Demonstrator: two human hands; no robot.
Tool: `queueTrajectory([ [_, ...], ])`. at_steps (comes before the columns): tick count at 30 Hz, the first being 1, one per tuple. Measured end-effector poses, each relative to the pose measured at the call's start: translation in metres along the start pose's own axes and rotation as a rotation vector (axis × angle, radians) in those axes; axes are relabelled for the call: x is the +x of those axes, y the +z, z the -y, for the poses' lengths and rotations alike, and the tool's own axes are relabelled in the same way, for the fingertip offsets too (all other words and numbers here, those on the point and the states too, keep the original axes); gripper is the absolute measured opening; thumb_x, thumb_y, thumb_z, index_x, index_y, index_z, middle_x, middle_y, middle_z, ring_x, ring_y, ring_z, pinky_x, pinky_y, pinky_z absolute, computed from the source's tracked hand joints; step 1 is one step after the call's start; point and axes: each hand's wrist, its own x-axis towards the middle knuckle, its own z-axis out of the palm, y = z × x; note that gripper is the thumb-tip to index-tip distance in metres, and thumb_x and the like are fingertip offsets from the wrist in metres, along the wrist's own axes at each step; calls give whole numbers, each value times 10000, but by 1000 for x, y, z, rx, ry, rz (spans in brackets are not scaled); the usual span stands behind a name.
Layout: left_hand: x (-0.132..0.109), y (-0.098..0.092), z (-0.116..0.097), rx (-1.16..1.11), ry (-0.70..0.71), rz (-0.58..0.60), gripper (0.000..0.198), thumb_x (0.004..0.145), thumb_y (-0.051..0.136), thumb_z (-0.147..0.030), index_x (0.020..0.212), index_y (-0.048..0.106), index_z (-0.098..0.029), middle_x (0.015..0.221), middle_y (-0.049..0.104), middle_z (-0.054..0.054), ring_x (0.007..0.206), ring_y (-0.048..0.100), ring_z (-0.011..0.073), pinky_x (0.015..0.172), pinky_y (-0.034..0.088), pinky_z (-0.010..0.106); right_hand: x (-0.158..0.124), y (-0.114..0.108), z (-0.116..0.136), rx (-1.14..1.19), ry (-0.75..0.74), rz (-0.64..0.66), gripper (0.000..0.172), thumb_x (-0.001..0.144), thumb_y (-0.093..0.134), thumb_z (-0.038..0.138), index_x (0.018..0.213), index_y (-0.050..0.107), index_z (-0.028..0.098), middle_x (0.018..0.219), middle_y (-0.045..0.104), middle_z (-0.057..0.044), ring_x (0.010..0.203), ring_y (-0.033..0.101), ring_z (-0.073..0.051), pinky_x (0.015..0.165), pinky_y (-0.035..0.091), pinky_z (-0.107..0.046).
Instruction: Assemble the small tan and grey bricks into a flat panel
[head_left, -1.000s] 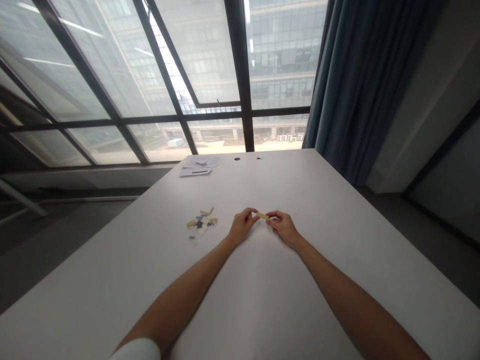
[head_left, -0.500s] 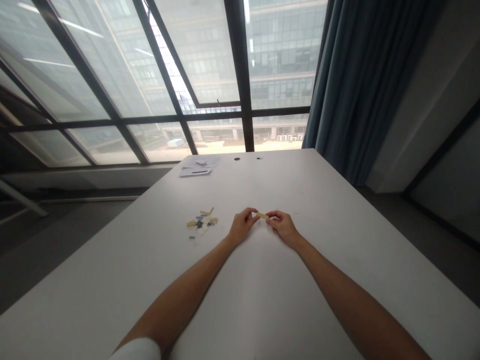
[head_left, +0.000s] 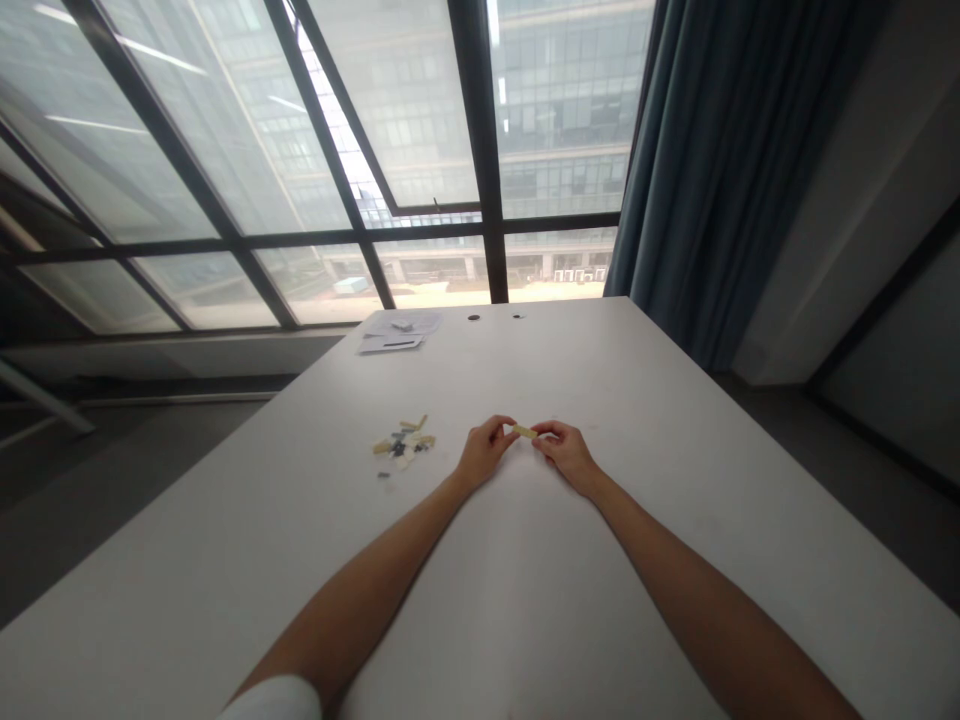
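Note:
A small, flat, yellowish-tan strip (head_left: 523, 431), perhaps a toy building piece, spans the gap between my two hands just above the table. My left hand (head_left: 485, 450) pinches its left end between thumb and fingers. At the other end, my right hand (head_left: 564, 453) has its fingertips closed on the strip. To the left of my left hand lies a loose pile of small pieces (head_left: 406, 440) in tan, cream, grey and black. One grey piece (head_left: 384, 475) rests apart at the pile's near side. Fine detail on the strip is too small to make out.
The white table (head_left: 517, 580) stretches ahead to the windows (head_left: 420, 130). Papers (head_left: 392, 343) with a dark pen-like bar lie at its far left. Near the far edge are a dark round disc (head_left: 474, 318) and a small dark item (head_left: 518, 317). A blue curtain (head_left: 697, 180) hangs at right.

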Motion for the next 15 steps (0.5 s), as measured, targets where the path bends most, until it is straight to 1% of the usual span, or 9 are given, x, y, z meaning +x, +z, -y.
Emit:
queueTrajectory([
  [5,0,1,1,2,-1,-3,338,873,641,-473,1010,703,-170,573,406,-74,549,369,97,559,308,220,0,0,1,-10,-5,-2,360,644,775,381,918,699,160,561,560,51,452,411,-76,441,294,-217],
  [15,0,0,0,14,-12,2,344,873,636,-479,1006,703,-169,575,416,-69,557,377,101,564,320,222,-1,0,2,-20,5,-4,376,642,778,409,914,695,164,554,550,52,453,403,-76,434,294,-214],
])
